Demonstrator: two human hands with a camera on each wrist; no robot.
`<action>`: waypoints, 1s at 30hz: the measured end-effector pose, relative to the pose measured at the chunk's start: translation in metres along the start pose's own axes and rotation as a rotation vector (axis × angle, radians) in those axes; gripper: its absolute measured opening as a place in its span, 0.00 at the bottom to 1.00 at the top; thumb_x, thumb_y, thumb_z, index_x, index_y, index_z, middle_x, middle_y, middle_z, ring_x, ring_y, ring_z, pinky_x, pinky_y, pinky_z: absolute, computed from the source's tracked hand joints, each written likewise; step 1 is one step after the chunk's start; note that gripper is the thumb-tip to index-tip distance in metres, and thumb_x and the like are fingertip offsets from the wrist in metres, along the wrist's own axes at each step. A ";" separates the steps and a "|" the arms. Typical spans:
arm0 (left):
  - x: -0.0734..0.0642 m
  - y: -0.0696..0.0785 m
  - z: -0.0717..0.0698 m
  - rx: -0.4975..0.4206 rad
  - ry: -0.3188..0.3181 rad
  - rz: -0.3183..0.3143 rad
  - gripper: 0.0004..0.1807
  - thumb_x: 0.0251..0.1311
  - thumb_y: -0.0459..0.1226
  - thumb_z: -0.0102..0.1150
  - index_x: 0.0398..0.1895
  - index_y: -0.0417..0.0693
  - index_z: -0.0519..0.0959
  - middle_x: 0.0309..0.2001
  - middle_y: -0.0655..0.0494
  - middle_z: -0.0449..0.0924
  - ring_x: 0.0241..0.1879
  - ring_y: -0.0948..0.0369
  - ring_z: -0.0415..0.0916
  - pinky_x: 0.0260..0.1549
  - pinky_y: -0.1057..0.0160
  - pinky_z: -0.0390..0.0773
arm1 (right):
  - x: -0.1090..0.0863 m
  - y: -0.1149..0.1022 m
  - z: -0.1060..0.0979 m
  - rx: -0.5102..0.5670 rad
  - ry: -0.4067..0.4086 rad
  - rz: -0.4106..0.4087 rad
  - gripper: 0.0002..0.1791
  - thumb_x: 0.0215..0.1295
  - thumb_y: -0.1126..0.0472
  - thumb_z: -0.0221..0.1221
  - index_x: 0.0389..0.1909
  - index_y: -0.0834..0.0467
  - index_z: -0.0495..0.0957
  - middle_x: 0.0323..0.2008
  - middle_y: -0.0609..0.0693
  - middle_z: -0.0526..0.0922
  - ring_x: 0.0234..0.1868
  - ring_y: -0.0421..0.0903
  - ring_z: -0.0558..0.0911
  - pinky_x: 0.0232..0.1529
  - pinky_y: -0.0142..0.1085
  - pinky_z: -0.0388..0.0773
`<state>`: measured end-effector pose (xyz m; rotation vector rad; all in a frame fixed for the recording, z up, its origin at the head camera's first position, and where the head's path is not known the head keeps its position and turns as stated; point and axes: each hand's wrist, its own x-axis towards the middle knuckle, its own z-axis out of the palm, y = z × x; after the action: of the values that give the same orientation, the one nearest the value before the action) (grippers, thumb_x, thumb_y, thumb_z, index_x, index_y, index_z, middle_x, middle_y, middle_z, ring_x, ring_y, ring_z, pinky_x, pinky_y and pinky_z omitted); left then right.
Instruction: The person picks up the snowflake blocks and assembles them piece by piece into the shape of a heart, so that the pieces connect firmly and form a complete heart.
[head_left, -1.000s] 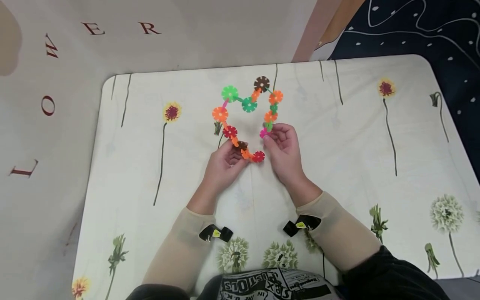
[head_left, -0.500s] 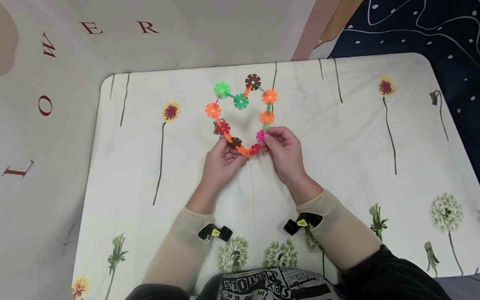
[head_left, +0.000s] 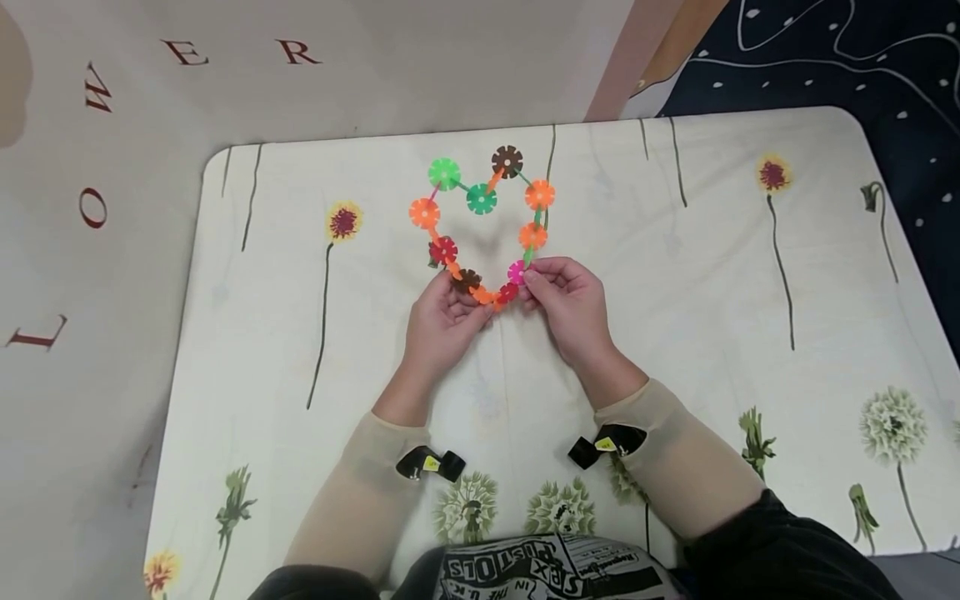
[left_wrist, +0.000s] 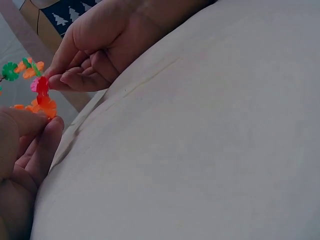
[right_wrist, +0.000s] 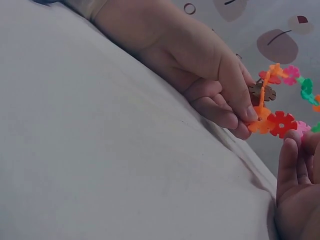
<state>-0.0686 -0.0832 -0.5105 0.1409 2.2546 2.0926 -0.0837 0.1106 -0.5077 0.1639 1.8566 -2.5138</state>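
A chain of interlocking plastic snowflake discs (head_left: 445,174), in green, orange, brown, red and pink, is held up over the table in a heart-like loop. My left hand (head_left: 442,329) pinches it at the lower left; in the right wrist view its thumb lies on an orange disc (right_wrist: 260,122). On the other side my right hand (head_left: 573,304) pinches the pink disc (head_left: 516,272) between thumb and fingers. The red disc (head_left: 507,292) meets the pink one at the bottom of the loop; whether their slots are fully engaged cannot be made out.
A white tablecloth (head_left: 690,333) printed with flowers covers the table. Beyond its far edge stands a pale wall panel (head_left: 420,75) with red letters. Dark patterned fabric (head_left: 862,67) lies past the right corner. Each forearm wears a black wrist camera (head_left: 431,464).
The red end disc, earlier apart from the pink disc, has come up against it, so the gap at the bottom has closed. The chain's upper part has shifted left; both hands keep their pinch.
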 end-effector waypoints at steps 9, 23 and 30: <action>0.000 0.001 0.000 -0.031 0.009 -0.003 0.21 0.60 0.18 0.68 0.54 0.34 0.74 0.38 0.41 0.85 0.34 0.55 0.88 0.39 0.60 0.89 | 0.000 -0.002 0.000 0.034 -0.018 0.012 0.04 0.72 0.73 0.65 0.41 0.63 0.83 0.32 0.54 0.87 0.28 0.44 0.87 0.35 0.33 0.88; 0.001 0.002 0.000 -0.071 0.018 -0.031 0.22 0.61 0.18 0.68 0.56 0.34 0.73 0.40 0.41 0.85 0.36 0.57 0.88 0.41 0.59 0.89 | -0.001 -0.005 0.001 0.051 -0.022 0.041 0.04 0.72 0.74 0.64 0.41 0.63 0.82 0.32 0.54 0.87 0.28 0.44 0.88 0.36 0.35 0.89; -0.001 0.003 0.000 -0.083 0.004 -0.054 0.22 0.62 0.19 0.69 0.57 0.35 0.74 0.41 0.40 0.85 0.38 0.56 0.89 0.42 0.59 0.89 | -0.002 -0.004 0.002 0.061 -0.068 0.049 0.05 0.72 0.75 0.64 0.40 0.63 0.81 0.32 0.54 0.88 0.29 0.45 0.88 0.36 0.37 0.89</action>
<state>-0.0678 -0.0833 -0.5070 0.0713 2.1441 2.1567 -0.0818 0.1094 -0.5031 0.1208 1.7315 -2.5111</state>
